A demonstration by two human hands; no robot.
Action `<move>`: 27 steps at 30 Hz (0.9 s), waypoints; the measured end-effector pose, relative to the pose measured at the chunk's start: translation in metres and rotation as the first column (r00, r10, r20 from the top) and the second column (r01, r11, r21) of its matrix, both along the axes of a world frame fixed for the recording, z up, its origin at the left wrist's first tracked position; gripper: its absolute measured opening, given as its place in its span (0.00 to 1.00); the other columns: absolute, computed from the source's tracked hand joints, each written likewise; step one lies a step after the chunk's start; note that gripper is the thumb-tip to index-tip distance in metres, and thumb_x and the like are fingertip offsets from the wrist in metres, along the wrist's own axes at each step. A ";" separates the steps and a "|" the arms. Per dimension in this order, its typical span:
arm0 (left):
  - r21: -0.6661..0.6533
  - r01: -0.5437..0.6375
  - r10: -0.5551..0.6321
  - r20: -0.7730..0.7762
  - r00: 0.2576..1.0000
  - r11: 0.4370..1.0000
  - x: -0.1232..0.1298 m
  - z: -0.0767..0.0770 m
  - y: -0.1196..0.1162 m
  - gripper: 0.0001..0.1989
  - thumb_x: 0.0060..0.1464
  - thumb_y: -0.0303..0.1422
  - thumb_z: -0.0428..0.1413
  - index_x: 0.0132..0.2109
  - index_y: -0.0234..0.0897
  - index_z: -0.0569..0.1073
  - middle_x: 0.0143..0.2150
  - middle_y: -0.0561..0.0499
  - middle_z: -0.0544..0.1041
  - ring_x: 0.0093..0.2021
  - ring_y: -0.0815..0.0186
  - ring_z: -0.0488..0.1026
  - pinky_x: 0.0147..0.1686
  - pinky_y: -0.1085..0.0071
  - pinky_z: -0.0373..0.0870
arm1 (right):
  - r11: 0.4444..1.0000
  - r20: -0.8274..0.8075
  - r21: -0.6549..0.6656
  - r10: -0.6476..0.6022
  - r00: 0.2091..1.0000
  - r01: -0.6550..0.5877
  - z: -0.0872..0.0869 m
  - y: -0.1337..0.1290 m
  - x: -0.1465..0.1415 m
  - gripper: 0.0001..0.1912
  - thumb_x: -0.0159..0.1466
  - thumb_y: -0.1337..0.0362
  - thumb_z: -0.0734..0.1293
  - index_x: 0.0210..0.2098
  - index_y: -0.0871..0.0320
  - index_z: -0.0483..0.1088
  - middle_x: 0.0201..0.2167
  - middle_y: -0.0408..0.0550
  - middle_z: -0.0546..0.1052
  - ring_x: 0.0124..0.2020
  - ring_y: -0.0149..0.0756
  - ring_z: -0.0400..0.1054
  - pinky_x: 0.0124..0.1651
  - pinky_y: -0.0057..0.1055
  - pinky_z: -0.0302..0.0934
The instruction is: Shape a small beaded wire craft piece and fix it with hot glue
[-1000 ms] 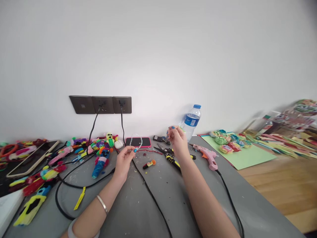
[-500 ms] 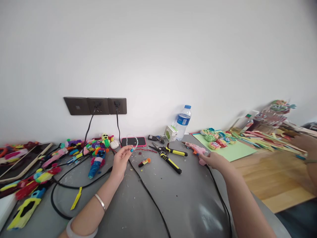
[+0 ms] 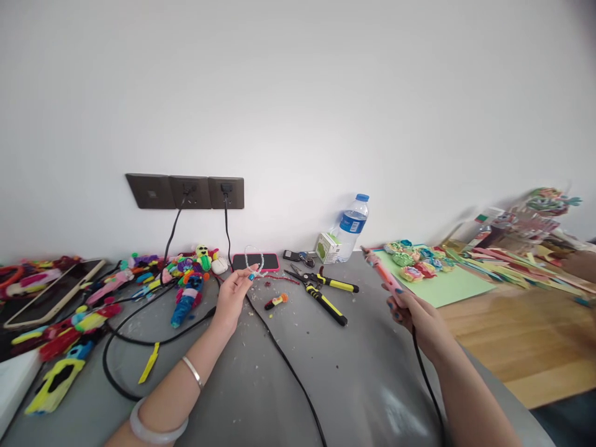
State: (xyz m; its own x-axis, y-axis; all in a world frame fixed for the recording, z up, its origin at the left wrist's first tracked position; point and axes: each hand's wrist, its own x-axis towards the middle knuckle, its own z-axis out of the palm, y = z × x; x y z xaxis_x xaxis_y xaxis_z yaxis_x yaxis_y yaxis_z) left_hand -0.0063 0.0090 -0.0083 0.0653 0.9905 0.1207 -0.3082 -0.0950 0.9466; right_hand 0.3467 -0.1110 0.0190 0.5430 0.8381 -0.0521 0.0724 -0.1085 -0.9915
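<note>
My left hand [image 3: 236, 295] pinches a looped, silvery pipe cleaner [image 3: 248, 251], its loop standing above the fingertips. On the right, my right hand [image 3: 410, 307] is wrapped around the handle of a pink glue gun [image 3: 387, 273], whose nozzle points up and to the left, off the table. A black cord [image 3: 428, 382] hangs from its grip. Between my hands lie yellow-and-black pliers [image 3: 326, 304], a red twisted pipe cleaner [image 3: 284, 278] and a small orange-and-black piece [image 3: 276, 302]. Behind the left hand is a pink-edged phone [image 3: 270, 262].
Colourful pipe-cleaner figures [image 3: 186, 298] and a tablet [image 3: 56, 295] crowd the left. A water bottle [image 3: 351, 230], small box [image 3: 328, 247] and keys [image 3: 307, 261] stand or lie by the wall. Paper flowers rest on green paper [image 3: 456, 287]. Another person's hand [image 3: 577, 266] is at far right. Cords cross the grey table [image 3: 261, 397].
My right hand has lifted the glue gun from the table and turned it, its fingers now wrapped around the handle. My left hand keeps hold of the loop. The view has shifted slightly.
</note>
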 end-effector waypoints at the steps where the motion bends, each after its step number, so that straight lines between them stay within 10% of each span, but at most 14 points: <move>1: -0.004 -0.001 0.001 0.002 1.000 1.000 0.000 0.000 0.000 0.15 0.48 0.43 0.63 0.36 0.37 0.74 0.48 0.42 0.79 0.54 0.56 0.71 0.55 0.60 0.64 | 0.995 -0.059 0.101 -0.020 0.998 0.026 0.002 0.002 -0.009 0.23 0.56 0.44 0.68 0.35 0.59 0.70 0.23 0.41 0.65 0.21 0.27 0.54 0.22 0.26 0.50; 7: -0.003 -0.061 0.061 -0.027 0.998 0.998 0.000 -0.004 0.003 0.14 0.48 0.42 0.63 0.37 0.36 0.75 0.35 0.51 0.76 0.39 0.64 0.72 0.46 0.67 0.68 | 0.953 -0.131 0.301 0.026 0.991 0.015 0.032 0.025 -0.062 0.10 0.59 0.59 0.66 0.38 0.57 0.68 0.27 0.41 0.67 0.21 0.26 0.57 0.22 0.26 0.49; 13: -0.052 -0.041 0.040 -0.009 0.999 0.998 0.000 -0.002 0.002 0.16 0.47 0.43 0.64 0.38 0.36 0.75 0.35 0.50 0.76 0.37 0.66 0.71 0.40 0.71 0.67 | 0.922 0.009 0.268 0.287 0.958 -0.279 0.054 0.056 -0.104 0.10 0.59 0.59 0.67 0.36 0.56 0.63 0.25 0.39 0.67 0.19 0.25 0.55 0.22 0.26 0.48; 27: -0.034 -0.111 0.111 -0.004 0.994 0.993 0.001 -0.002 0.001 0.13 0.44 0.39 0.66 0.36 0.37 0.78 0.34 0.51 0.76 0.36 0.67 0.70 0.38 0.73 0.67 | 0.737 0.007 0.204 0.657 0.754 -0.644 0.005 0.068 -0.124 0.21 0.64 0.46 0.63 0.25 0.57 0.65 0.14 0.40 0.62 0.19 0.30 0.50 0.24 0.30 0.45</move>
State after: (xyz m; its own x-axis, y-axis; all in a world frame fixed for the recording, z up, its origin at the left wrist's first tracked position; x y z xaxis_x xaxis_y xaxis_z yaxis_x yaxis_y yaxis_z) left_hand -0.0053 0.0103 -0.0103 -0.0448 0.9952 0.0869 -0.2956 -0.0963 0.9504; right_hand 0.2231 -0.0427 0.0242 -0.1372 0.9828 0.1240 -0.0033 0.1247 -0.9922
